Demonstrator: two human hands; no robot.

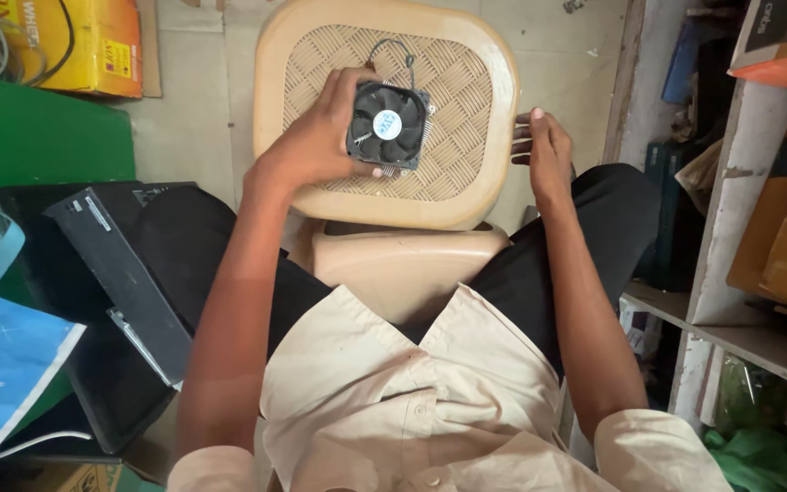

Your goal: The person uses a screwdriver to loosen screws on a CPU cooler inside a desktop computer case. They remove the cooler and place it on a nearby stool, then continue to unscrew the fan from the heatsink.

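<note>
Left hand [321,137] grasps a black CPU cooler fan [388,126], fingers wrapped over its left edge and thumb under the near side, holding it above the woven seat of a beige plastic stool [466,196]. Metal heatsink fins show beneath the fan frame, and its thin cable [392,47] loops away toward twelve o'clock. Right hand [544,150] is released, fingers loosely extended, at the stool's rim at three o'clock from the fan, holding nothing.

To handle the part well, the grip is best kept on the frame and fins, away from the blades and the round hub label. The free hand looks well placed to take the opposite edge, which would steady the fan. The cable wants slack, not strain.

A black computer case [125,273] lies at eight o'clock.
</note>
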